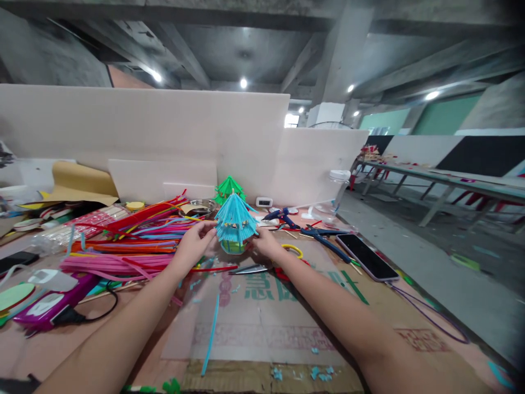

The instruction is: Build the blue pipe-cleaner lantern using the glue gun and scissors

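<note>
A small blue model pavilion (233, 219) with a two-tiered pointed roof and a green base stands upright at the middle of the table. My left hand (199, 239) grips its left side, thumb and fingers at the roof's edge. From the right, my right hand (266, 242) holds its lower edge; those fingertips are partly hidden. Directly behind is a similar green model (229, 189). Scissors (251, 269) with red handles lie just in front, partly under my right forearm. A loose blue strip (211, 334) rests on the transparent sheet nearer to me.
Bundles of coloured fuzzy sticks (123, 262) cover the left, beside a purple power strip (57, 303). At the right lie a blue glue gun (283, 218), pliers (328, 241) and a phone (367, 257). A plastic jar (337, 189) stands behind them, before a white partition (143, 126).
</note>
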{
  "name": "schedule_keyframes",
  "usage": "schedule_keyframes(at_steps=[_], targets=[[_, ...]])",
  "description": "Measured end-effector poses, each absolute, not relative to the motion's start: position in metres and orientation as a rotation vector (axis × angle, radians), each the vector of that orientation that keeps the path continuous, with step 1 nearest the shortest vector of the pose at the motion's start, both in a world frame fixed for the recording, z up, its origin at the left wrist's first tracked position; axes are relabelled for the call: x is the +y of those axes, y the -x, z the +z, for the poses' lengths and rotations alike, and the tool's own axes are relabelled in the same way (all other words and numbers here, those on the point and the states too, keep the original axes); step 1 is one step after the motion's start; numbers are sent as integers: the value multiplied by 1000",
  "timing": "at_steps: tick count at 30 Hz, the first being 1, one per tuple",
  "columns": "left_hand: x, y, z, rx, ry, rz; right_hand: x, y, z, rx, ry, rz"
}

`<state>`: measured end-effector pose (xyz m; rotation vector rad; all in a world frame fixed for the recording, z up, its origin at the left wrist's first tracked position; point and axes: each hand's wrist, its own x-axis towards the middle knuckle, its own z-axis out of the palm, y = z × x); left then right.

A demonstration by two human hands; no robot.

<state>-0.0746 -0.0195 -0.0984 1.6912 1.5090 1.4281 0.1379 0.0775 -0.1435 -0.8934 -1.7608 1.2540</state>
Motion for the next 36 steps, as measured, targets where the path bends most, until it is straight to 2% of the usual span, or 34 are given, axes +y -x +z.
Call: schedule_keyframes(at_steps=[10,16,22,28,32,36], targets=[[-12,74,-111,1529,-1736,1430,71,-133,-122,-1664,842,1224],[-9,73,-119,1518,-1770,1393,72,-131,-126,-1673,862,1191],[-9,79,-115,1578,-1794,1443,70,-126,-144,-1906,846,1179],[-15,78,-106,1675,-2165,1512,67,-128,-152,-2177,898,1113],[-20,71,-102,1699,-2122,1480,58,-132,-136,-2364,935,1075],[-25,69,-99,1723,-2042,1487,52,-151,-99,-2623,885,1104]])
